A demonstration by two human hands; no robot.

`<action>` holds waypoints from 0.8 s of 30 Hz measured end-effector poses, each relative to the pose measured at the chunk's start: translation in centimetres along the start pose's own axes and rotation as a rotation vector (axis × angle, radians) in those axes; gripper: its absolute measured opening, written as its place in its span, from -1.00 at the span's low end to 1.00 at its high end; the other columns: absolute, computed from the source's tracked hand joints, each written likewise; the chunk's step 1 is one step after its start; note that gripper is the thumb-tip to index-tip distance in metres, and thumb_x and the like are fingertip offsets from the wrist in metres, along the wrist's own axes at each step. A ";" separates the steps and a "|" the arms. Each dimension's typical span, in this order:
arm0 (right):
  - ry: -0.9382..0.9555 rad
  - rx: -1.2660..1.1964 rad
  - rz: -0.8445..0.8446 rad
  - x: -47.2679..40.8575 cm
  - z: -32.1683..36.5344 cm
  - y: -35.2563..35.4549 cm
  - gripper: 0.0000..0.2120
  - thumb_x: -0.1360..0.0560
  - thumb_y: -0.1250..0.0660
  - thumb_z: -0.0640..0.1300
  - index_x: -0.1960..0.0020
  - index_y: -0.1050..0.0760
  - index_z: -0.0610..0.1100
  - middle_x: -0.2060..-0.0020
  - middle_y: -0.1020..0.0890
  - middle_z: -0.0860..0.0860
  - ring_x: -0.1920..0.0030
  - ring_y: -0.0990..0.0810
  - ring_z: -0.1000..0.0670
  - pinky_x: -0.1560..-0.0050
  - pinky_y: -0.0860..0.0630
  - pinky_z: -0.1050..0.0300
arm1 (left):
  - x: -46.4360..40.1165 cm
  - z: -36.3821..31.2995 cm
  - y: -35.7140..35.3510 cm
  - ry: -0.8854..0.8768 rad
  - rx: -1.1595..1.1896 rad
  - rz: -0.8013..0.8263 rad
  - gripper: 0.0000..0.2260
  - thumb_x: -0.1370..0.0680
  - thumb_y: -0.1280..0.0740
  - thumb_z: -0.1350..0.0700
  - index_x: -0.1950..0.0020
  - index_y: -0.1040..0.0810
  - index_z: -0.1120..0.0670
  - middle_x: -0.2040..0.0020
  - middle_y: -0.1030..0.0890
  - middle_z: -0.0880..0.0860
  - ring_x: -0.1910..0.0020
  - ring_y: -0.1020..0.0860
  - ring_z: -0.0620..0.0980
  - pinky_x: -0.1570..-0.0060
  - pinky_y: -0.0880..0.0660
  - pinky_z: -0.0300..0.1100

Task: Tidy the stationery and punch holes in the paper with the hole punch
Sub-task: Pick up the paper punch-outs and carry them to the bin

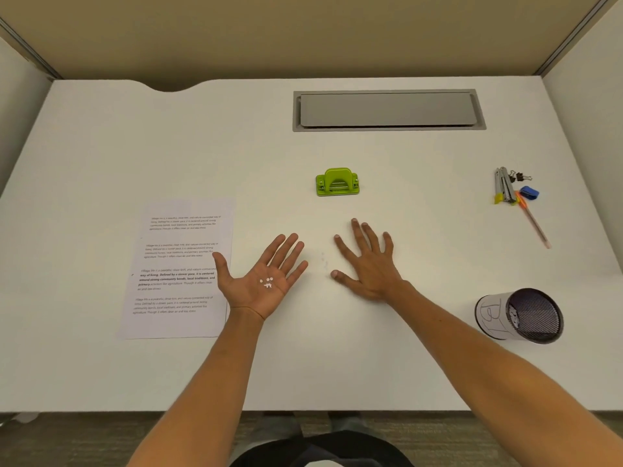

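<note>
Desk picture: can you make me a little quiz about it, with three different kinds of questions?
1. True or false: the green hole punch sits on top of the paper.
2. What lies in the left hand? A) paper dots B) a pen C) a clip
3. Fill in: the mesh cup lies on its ____.

Key: 1 false, it stands apart on the bare desk. 2 A. 3 side. The right hand is flat, palm down, holding nothing.
</note>
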State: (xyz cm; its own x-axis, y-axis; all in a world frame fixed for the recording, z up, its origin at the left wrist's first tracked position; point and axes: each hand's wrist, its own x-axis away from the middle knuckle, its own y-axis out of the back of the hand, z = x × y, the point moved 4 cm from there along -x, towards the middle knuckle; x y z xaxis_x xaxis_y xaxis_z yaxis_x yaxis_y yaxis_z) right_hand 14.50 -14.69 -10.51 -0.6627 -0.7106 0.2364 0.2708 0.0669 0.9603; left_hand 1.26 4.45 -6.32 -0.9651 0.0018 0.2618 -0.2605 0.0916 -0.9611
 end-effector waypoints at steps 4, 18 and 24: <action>0.177 0.023 0.029 -0.6 -0.2 0.6 -0.32 -0.53 0.13 0.43 -0.57 0.16 0.23 -0.60 0.18 -0.05 -0.58 0.11 -0.22 -0.44 0.06 -0.43 | -0.2 -0.1 0.3 0.000 -0.020 -0.004 0.04 -0.35 -0.32 -0.47 -0.54 -0.22 0.27 -0.55 -0.26 0.28 -0.55 -0.21 0.30 -0.52 -0.07 0.30; 0.180 -0.351 -0.148 1.7 1.2 1.6 -0.51 -0.54 -0.27 0.22 -0.45 -0.39 0.15 -0.54 -0.24 -0.04 -0.51 -0.18 -0.17 -0.47 -0.13 -0.21 | 0.3 2.2 1.0 -0.031 0.013 -0.016 0.09 -0.32 -0.32 -0.50 -0.56 -0.17 0.24 -0.56 -0.24 0.28 -0.55 -0.21 0.29 -0.53 -0.05 0.28; 0.054 -0.411 -0.158 0.6 2.2 2.5 -0.56 -0.38 -0.48 0.22 -0.18 -0.64 0.04 -0.07 -0.58 0.05 -0.21 -0.39 -0.08 -0.18 -0.25 -0.04 | 0.2 2.3 0.7 -0.052 0.027 -0.004 0.08 -0.32 -0.32 -0.50 -0.56 -0.19 0.24 -0.55 -0.25 0.29 -0.54 -0.22 0.30 -0.52 -0.06 0.29</action>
State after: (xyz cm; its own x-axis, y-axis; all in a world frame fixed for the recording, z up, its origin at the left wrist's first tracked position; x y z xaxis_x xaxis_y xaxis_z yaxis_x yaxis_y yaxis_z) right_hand 13.19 -13.41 -7.67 -0.6834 -0.7264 0.0731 0.4318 -0.3214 0.8427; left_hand 0.84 2.23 -7.13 -0.9639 -0.0507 0.2615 -0.2645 0.0641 -0.9623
